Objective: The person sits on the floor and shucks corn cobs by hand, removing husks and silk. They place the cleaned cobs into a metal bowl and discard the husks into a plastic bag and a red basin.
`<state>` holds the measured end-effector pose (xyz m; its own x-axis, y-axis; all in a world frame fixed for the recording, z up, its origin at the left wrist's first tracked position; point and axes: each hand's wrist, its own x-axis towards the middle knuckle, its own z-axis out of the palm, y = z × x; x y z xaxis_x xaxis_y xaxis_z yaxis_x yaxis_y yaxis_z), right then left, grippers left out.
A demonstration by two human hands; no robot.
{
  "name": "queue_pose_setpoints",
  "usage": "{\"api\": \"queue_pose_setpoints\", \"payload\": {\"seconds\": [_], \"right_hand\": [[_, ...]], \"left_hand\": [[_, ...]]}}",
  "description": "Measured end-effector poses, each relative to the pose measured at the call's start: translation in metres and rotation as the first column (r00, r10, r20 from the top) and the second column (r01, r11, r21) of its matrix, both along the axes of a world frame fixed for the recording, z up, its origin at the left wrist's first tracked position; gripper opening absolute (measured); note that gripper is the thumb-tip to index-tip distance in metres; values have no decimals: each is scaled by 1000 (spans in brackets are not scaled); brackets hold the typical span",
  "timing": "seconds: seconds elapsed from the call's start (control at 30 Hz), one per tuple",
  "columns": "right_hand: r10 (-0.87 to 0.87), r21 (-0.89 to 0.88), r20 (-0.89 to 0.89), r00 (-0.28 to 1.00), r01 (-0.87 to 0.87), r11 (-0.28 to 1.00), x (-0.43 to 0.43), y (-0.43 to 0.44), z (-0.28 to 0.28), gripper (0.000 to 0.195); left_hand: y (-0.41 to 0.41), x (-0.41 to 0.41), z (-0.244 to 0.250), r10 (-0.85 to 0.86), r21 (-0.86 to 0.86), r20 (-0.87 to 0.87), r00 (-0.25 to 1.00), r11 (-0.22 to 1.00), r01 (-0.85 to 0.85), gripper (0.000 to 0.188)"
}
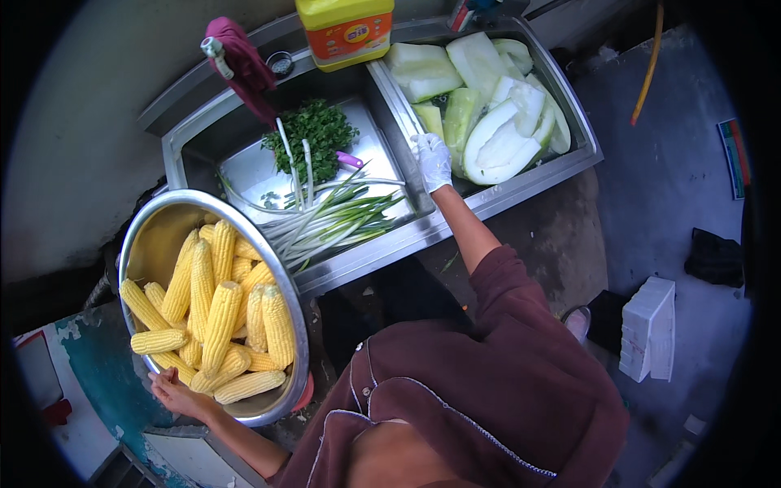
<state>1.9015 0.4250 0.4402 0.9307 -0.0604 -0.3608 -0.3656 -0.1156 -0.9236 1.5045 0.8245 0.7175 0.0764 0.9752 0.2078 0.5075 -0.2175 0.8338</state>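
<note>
My bare left hand is at the near left rim of a large stainless steel basin, fingers curled around the rim. Husked corn cobs are piled inside. My right hand, in a thin translucent glove, rests with bent fingers on the divider of a double sink; whether it grips is hidden. Right of it, large peeled pale green gourd pieces lie in water. The left sink bowl has a leafy green herb bunch, scallions and a purple handle.
A yellow plastic jug stands at the sink's back edge. A maroon cloth hangs over the faucet. On the floor to the right are a white foam box and a black bag. An orange hose hangs at upper right.
</note>
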Motion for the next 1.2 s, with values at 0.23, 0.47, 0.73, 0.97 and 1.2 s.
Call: {"api": "queue_pose_setpoints", "payload": {"seconds": [0.23, 0.47, 0.73, 0.97, 1.2], "right_hand": [[924, -975, -27, 381, -213, 59, 69, -132, -87, 54], [944, -928, -137, 300, -373, -16, 97, -135, -148, 49], [156, 549, -493, 856, 167, 819, 146, -186, -111, 46], [-231, 159, -392, 891, 313, 936, 140, -237, -127, 35], [505, -939, 59, 861, -124, 321, 153, -258, -141, 49]], "left_hand": [[-201, 227, -70, -533, -301, 216, 818, 760, 576, 24], [-321, 352, -165, -887, -502, 24, 461, 388, 773, 25], [-344, 431, -244, -945, -581, -107, 308, 311, 752, 29], [-421, 477, -337, -982, -325, -171, -76, -17, 945, 39], [-521, 515, -391, -893, -700, -429, -139, 231, 676, 112]]}}
